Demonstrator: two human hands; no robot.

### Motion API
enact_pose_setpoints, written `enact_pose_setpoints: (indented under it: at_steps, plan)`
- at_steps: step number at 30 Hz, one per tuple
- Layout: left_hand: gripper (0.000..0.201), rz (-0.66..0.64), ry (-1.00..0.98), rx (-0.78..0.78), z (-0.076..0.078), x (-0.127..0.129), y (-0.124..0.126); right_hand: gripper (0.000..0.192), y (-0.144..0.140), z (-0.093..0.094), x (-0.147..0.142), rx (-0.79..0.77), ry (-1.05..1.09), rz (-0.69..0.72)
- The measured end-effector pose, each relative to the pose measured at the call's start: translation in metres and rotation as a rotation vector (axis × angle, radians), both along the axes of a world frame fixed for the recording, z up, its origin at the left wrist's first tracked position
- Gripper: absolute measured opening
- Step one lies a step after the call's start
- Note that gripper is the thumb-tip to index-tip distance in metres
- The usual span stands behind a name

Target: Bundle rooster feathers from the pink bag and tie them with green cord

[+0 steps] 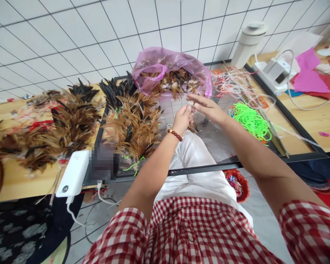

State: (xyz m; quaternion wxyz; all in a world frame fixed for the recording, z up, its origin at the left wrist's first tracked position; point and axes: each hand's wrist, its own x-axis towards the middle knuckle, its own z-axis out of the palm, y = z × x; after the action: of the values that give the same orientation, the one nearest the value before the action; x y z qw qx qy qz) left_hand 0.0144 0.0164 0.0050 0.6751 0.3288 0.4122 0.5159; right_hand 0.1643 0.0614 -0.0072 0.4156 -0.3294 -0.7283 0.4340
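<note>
Fingers of both hands pinch a small feather bunch closed just before the pink bag; gripping near the quills should keep it aligned.

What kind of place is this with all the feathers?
Probably a small craft workshop. Piles of brown feathers lie on the worktable, more fill a pink plastic bag, and green cord waits nearby. Both hands work a small feather bundle.

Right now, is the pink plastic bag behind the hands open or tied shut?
Open. The pink plastic bag gapes toward the camera, its mouth spread wide, with loose brown feathers showing inside and spilling at the opening.
</note>
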Motion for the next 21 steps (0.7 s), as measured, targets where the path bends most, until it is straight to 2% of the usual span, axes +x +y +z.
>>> enact_pose_setpoints:
  at_steps: [6, 10, 13, 18, 21]
  plan:
    - [0.033, -0.036, -0.019, 0.012, 0.001, 0.002, -0.002, 0.055, -0.004, -0.003, -0.013, -0.198, 0.2, -0.043]
    - [0.034, -0.08, -0.002, -0.012, -0.001, 0.001, -0.003, 0.047, -0.005, -0.003, -0.019, -0.252, 0.349, -0.123]
    - [0.032, -0.12, -0.001, -0.017, 0.0, 0.0, -0.002, 0.049, -0.006, 0.0, -0.018, -0.294, 0.339, -0.147]
    - [0.034, -0.081, 0.033, 0.013, 0.001, -0.001, -0.001, 0.045, -0.007, 0.0, -0.02, -0.223, 0.294, -0.192]
    - [0.033, -0.072, 0.08, 0.029, 0.0, -0.002, 0.0, 0.045, -0.007, 0.002, -0.021, -0.245, 0.298, -0.196]
